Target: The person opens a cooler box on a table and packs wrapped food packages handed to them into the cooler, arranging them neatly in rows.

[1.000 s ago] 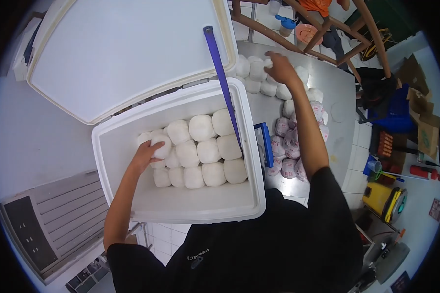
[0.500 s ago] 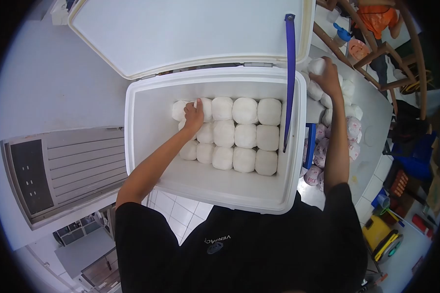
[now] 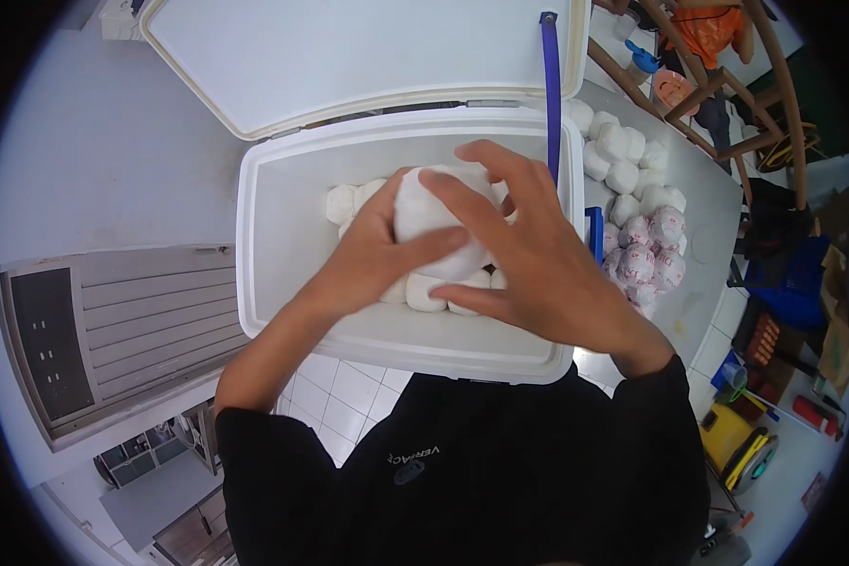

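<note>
Head view: could you please say where the two hands are, if we take the held ball as the centre of the clock?

– Yes. One white ball (image 3: 423,209) is held up above the open white box (image 3: 246,245). The left hand (image 3: 373,247) is on its 8 o'clock side, and the right hand (image 3: 547,269) is on its 4 o'clock side.

– How is the left one posed?

– It is closed on the ball. The thumb lies across the near face, with the tip directed to 2 o'clock, and the fingers go behind. Its forearm slopes down toward 8 o'clock.

– And the right one?

– Its fingers are spread widely and curved. One finger crosses in front of the ball; the thumb is apart, at 6 o'clock, and points to about 9. This hand is a little blurred, so I cannot tell if it grips. Its wrist is at 4 o'clock.

– What is around them?

– More balls (image 3: 426,292) sit in the box, partly hidden by the hands. The raised lid (image 3: 368,61) is at 11 o'clock. Toward 3 o'clock is a metal tabletop (image 3: 712,212), which carries loose white pieces (image 3: 613,144) and, nearer to the person, wrapped bundles (image 3: 638,262) with reddish print.
</note>
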Motion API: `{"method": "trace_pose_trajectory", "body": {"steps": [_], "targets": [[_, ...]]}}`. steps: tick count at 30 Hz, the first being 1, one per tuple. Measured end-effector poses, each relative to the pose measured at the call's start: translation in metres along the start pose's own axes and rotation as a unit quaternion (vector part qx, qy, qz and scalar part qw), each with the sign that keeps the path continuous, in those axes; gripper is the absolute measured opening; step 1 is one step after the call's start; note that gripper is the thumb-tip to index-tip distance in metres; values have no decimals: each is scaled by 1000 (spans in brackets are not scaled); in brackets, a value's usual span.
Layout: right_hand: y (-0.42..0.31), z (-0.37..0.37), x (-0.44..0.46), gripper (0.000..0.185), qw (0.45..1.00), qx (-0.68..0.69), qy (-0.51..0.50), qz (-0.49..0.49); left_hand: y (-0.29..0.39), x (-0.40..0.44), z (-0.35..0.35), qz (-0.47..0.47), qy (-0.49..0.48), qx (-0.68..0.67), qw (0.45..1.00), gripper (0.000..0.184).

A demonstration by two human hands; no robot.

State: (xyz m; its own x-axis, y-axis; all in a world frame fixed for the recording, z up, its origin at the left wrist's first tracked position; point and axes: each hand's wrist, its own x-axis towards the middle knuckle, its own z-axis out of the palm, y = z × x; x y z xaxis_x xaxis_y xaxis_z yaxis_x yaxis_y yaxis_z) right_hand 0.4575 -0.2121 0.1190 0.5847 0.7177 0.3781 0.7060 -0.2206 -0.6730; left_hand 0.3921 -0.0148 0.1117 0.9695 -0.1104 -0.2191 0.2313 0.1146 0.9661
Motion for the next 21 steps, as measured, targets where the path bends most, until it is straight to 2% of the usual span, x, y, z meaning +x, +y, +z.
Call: {"method": "trace_pose_trajectory", "body": {"steps": [1,2,3,4,5,6,9,12,13,14,15,16,17,18,19,20,21], "targets": [[6,-3,0,70,1000,16,-6,-11,-8,-1,-15,-79,45,31,995,61],[26,-15,-5,65,998,58,33,15,-15,0,-32,-81,46,33,995,61],[48,-27,-8,60,992,100,71,42,-22,2,-52,-180,62,32,981,61],[70,-39,-6,49,986,19,138,91,-34,1,-71,-276,76,29,958,62],[108,-44,-8,41,973,-24,193,128,-53,-2,-90,-334,74,54,938,63],[146,-45,-11,38,964,-53,208,157,-76,-2,-109,-391,68,79,914,65],[267,-32,-26,33,952,-98,212,195,-136,-5,-136,-414,58,90,904,66],[362,1,-47,39,928,-224,40,295,-168,-1,-142,-390,77,61,916,67],[400,17,-51,60,906,-241,-63,341,-180,-7,-145,-332,84,35,939,68],[404,21,-54,60,908,-237,-61,341,-185,-8,-149,-272,95,12,957,68],[402,30,-57,72,870,-296,-82,387,-184,-9,-148,-275,102,16,956,68],[409,41,-55,84,827,-354,-102,424,-184,-7,-142,-296,123,78,944,69],[421,41,-50,101,813,-286,-130,490,-184,-8,-138,-315,148,138,927,71],[431,40,-48,93,825,-240,-111,499,-187,-8,-144,-318,165,138,924,71],[431,36,-40,91,829,-232,-121,494,-194,-4,-155,-323,101,345,876,72],[430,33,-38,89,830,-225,-132,494,-199,-4,-159,-317,25,531,785,73],[439,33,-47,89,832,-222,-137,490,-194,-5,-151,-323,29,529,784,73]]}}
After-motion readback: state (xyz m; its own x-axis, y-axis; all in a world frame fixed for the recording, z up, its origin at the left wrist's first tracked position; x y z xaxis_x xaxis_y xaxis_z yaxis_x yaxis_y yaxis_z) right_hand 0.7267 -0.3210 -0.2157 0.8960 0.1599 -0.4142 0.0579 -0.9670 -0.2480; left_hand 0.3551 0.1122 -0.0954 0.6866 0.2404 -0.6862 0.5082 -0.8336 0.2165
